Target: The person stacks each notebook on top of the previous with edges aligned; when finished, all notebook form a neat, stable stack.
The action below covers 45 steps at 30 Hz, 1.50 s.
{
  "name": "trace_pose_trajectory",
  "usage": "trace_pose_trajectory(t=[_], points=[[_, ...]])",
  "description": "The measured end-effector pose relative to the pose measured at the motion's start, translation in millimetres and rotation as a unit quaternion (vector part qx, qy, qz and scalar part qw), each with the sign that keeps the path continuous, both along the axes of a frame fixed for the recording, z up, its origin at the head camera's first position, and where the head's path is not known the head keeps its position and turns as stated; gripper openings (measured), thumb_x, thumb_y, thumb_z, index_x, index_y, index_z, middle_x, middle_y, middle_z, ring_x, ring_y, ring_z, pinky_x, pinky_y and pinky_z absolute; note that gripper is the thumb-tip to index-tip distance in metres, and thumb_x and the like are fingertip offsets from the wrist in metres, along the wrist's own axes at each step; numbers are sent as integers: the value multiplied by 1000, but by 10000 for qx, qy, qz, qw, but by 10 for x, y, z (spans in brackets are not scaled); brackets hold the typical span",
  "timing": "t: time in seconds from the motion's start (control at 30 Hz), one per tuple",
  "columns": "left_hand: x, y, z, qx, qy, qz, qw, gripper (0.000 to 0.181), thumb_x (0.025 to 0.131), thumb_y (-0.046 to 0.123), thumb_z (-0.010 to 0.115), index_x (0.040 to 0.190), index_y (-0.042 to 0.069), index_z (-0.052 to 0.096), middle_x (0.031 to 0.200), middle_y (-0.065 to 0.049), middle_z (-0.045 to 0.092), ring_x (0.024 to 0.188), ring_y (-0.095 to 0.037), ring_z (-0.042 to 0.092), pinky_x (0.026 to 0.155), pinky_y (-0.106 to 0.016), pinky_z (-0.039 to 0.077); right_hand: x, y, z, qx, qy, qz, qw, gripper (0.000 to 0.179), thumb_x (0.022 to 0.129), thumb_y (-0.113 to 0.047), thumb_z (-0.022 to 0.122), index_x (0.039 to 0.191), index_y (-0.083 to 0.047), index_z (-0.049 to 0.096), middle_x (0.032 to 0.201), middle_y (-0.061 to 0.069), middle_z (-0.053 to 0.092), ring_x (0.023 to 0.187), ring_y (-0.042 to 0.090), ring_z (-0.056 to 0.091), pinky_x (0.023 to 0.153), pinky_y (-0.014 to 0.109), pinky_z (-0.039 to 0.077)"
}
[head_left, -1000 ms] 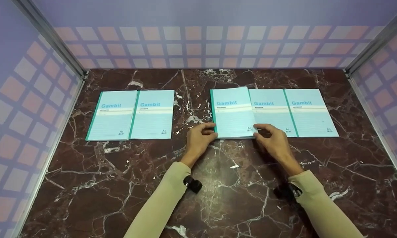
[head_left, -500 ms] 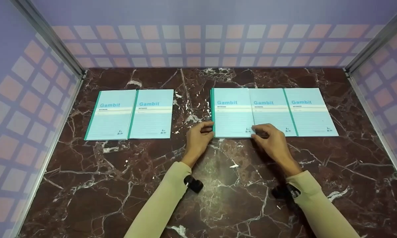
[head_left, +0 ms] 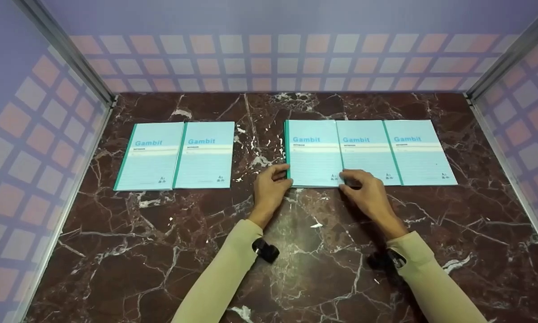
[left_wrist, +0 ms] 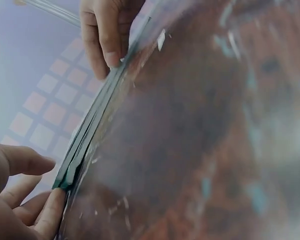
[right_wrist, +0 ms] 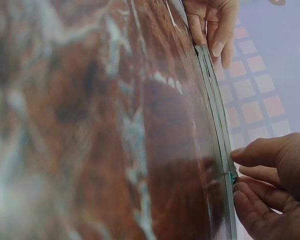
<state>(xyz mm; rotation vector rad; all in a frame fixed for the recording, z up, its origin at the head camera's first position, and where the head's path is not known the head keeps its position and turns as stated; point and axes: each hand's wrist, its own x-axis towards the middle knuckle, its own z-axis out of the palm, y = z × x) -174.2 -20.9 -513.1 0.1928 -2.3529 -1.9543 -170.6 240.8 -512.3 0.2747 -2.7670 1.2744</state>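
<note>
Between the hands lies a stack of notebooks (head_left: 314, 154) with pale blue "Gambit" covers and green spines; its layered front edge shows in both wrist views. My left hand (head_left: 271, 190) touches the stack's spine side at the near left corner. In the left wrist view, one fingertip meets the green corner while the thumb hovers by it. At the near right corner my right hand (head_left: 368, 193) touches the edge with bent thumb and finger; neither hand plainly pinches. Right of the stack lie a middle notebook (head_left: 363, 154) and a right notebook (head_left: 419, 154).
On the left side of the dark marbled table (head_left: 161, 251) lie two more notebooks, a left one (head_left: 150, 161) and its neighbour (head_left: 206, 159), side by side. Tiled-pattern panels (head_left: 269, 58) enclose the back and both sides. Dark wrist-worn devices sit by both cuffs.
The top notebook's raised right side has come down flat on the stack. My right hand has shifted slightly left with it; the left hand stays at the spine side.
</note>
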Motion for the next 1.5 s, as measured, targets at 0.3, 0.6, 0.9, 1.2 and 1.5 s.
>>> trace_pose_trajectory(t=[0.3, 0.6, 0.9, 1.2, 1.5], points=[[20, -16, -12, 606, -231, 6, 9979, 38, 88, -7, 79, 124, 3, 77, 123, -12, 75, 114, -25, 72, 92, -33, 61, 29, -9, 12, -22, 19, 69, 10000, 34, 89, 6, 80, 123, 4, 74, 134, 25, 68, 124, 47, 63, 111, 56, 48], [12, -66, 22, 763, -366, -144, 9963, 40, 87, -9, 77, 126, 2, 76, 124, -13, 74, 116, -26, 70, 89, -33, 61, 37, -55, -8, 210, 201, 144, 9995, 36, 87, 7, 81, 123, 5, 75, 135, 24, 68, 126, 48, 61, 113, 57, 45], [39, -229, 19, 287, -160, -226, 9992, 42, 86, -7, 79, 128, 2, 76, 120, -13, 76, 112, -27, 72, 87, -35, 62, 50, -145, 19, 314, 221, 345, 9987, 38, 87, 8, 80, 124, 4, 74, 128, 24, 71, 121, 48, 63, 110, 60, 48], [32, -348, 35, -1044, 396, -986, 9888, 38, 88, -7, 81, 126, -2, 76, 131, -17, 71, 109, -30, 75, 88, -29, 62, 46, -201, 44, 407, 267, 413, 9980, 45, 85, 11, 80, 129, 7, 70, 125, 27, 70, 114, 46, 67, 105, 56, 53], [67, -357, 56, -1882, 830, -1400, 9685, 40, 85, -16, 77, 124, -5, 75, 137, -23, 67, 108, -32, 74, 89, -31, 62, 21, -201, 35, 490, 331, 493, 9970, 44, 84, 11, 81, 127, 7, 71, 120, 28, 72, 109, 45, 69, 101, 55, 56]])
